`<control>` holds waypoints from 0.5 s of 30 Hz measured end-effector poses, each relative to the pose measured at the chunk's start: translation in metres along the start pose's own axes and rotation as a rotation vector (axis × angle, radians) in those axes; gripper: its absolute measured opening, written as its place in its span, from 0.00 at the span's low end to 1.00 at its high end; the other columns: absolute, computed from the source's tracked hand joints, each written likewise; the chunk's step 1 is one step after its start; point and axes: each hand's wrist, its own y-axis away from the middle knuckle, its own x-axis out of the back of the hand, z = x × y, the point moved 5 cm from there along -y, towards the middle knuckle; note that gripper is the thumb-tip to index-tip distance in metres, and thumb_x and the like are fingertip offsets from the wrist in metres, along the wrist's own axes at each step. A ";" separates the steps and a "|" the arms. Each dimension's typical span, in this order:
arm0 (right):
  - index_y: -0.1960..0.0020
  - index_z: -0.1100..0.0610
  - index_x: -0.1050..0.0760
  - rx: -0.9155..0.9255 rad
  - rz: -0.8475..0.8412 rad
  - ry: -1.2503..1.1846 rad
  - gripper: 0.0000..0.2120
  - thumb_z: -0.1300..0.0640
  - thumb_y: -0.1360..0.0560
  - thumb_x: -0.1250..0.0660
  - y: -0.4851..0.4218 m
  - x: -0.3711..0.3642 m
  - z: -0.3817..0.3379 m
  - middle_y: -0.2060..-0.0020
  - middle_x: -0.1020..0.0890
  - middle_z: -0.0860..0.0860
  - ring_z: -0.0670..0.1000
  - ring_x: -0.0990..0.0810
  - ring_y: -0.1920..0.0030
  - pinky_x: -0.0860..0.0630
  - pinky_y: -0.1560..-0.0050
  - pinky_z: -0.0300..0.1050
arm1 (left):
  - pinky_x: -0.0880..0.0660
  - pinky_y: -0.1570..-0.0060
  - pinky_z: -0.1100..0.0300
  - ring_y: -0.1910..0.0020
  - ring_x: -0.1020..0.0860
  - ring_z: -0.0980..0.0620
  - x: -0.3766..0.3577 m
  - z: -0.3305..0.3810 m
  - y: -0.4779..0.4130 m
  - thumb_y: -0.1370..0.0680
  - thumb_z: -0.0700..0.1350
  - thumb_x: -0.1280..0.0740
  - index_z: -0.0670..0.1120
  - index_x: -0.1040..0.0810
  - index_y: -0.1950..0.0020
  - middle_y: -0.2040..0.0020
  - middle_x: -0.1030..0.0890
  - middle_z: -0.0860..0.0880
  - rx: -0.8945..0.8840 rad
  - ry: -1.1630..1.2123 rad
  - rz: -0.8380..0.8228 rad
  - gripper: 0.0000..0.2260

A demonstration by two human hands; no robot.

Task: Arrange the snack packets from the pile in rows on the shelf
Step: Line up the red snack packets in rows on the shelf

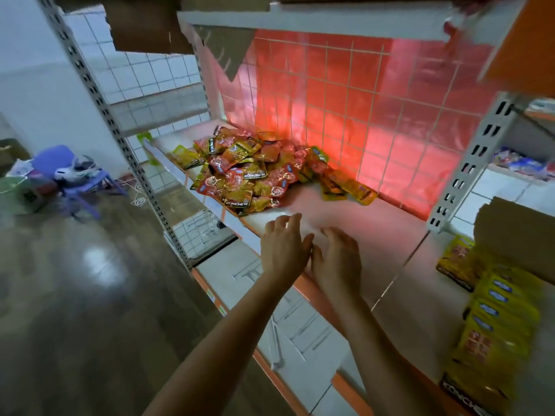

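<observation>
Two bare hands hover side by side over the near edge of the white shelf (375,229), low in the middle of the view. The left hand (283,246) has its fingers loosely spread and curled slightly down, grasping nothing. The right hand (338,259) sits just at its 3 o'clock, also released, palm down, its thumb side touching or nearly touching the left hand. Both forearms reach in from about 6 o'clock.

The pile of snack packets (249,172), red and yellow foil pouches marked KONCHEW, lies heaped on the shelf at about 11 o'clock from the hands, well apart from them. A few yellow packets (345,187) trail off the pile toward 3 o'clock, lying against the wire grid back panel (345,100), which glows red. One yellow packet (187,156) lies at the pile's 9 o'clock edge.

At 3 o'clock from the hands, beyond a perforated upright post (474,163), a row of yellow packets (498,322) stands on the neighbouring shelf section, beside a cardboard box (516,232); motion blur softens them. At 9 o'clock in the view, a purple plastic chair (75,181) stands on the glossy floor (75,295).
</observation>
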 end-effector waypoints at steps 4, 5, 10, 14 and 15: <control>0.34 0.57 0.27 0.023 -0.043 0.024 0.19 0.58 0.24 0.34 -0.038 -0.025 -0.012 0.35 0.25 0.53 0.54 0.31 0.33 0.34 0.34 0.46 | 0.32 0.36 0.50 0.31 0.35 0.43 -0.003 -0.018 -0.039 0.22 0.55 0.36 0.48 0.34 0.28 0.29 0.31 0.45 0.043 0.002 -0.008 0.25; 0.34 0.57 0.27 0.022 -0.059 0.039 0.19 0.58 0.24 0.34 -0.044 -0.031 -0.014 0.35 0.25 0.54 0.55 0.31 0.33 0.35 0.34 0.46 | 0.32 0.37 0.51 0.32 0.34 0.43 -0.004 -0.023 -0.046 0.22 0.55 0.36 0.48 0.34 0.28 0.30 0.31 0.45 0.050 -0.011 -0.011 0.25; 0.32 0.57 0.29 -0.039 -0.095 0.043 0.20 0.56 0.24 0.36 -0.078 -0.060 -0.023 0.36 0.25 0.55 0.57 0.29 0.36 0.35 0.36 0.47 | 0.33 0.39 0.51 0.34 0.34 0.42 0.002 -0.053 -0.089 0.21 0.54 0.39 0.45 0.33 0.31 0.32 0.31 0.43 0.111 -0.043 0.019 0.21; 0.33 0.60 0.31 -0.146 -0.067 -0.018 0.21 0.53 0.23 0.36 -0.102 -0.081 -0.034 0.39 0.24 0.59 0.59 0.27 0.38 0.31 0.39 0.50 | 0.32 0.39 0.48 0.35 0.33 0.38 0.008 -0.093 -0.120 0.19 0.50 0.41 0.43 0.36 0.32 0.34 0.32 0.37 0.242 -0.161 0.015 0.19; 0.34 0.61 0.31 -0.167 -0.061 -0.015 0.20 0.52 0.23 0.36 -0.109 -0.086 -0.037 0.40 0.23 0.59 0.60 0.26 0.39 0.30 0.41 0.50 | 0.32 0.38 0.47 0.35 0.33 0.38 0.009 -0.102 -0.127 0.19 0.50 0.41 0.43 0.37 0.32 0.33 0.33 0.36 0.269 -0.185 0.000 0.19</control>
